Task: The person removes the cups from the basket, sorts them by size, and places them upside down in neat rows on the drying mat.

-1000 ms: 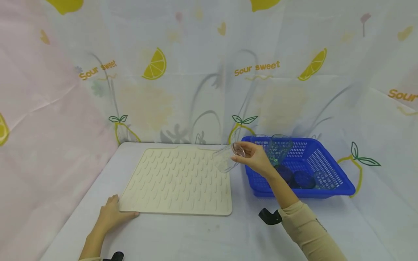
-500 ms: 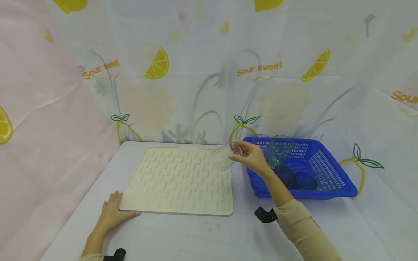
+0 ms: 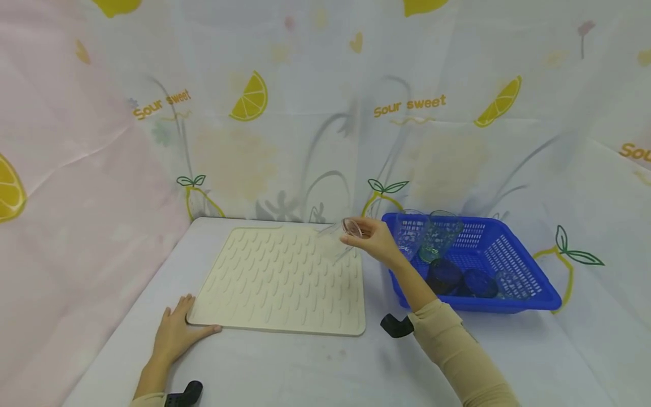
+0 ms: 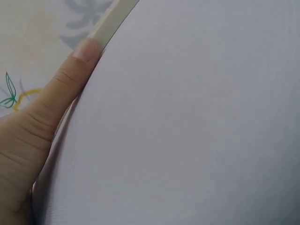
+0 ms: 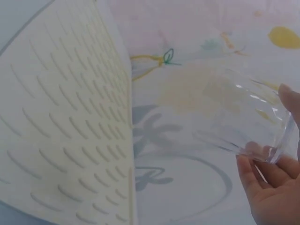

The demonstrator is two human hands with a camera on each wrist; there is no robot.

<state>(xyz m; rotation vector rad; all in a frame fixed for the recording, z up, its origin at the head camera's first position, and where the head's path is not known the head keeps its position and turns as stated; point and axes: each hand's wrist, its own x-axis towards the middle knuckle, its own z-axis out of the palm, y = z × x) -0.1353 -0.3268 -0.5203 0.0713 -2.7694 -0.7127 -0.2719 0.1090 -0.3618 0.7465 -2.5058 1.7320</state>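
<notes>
My right hand (image 3: 373,243) pinches a clear drinking glass (image 5: 253,117) near its base. The glass is tilted, its mouth end pointing left and down, and it hangs above the back right of a cream drying mat (image 3: 280,282) with raised ridges. In the right wrist view the thumb is on one side of the glass and the fingers are on the other. My left hand (image 3: 175,330) rests at the mat's front left corner, fingers along its left side. In the left wrist view, the straight thumb (image 4: 70,79) lies against the mat's front edge.
A blue plastic basket (image 3: 539,302) stands right of the mat. It holds a tall clear glass (image 3: 409,237), a greenish glass (image 3: 439,237), dark blue glasses (image 3: 444,276) and a clear patterned glass (image 3: 511,285). A lemon-printed cloth (image 3: 305,141) hangs behind the white table.
My right hand has moved left with the glass, further from the basket and over the mat. The left hand stays at the mat's corner. The head view has shifted slightly.
</notes>
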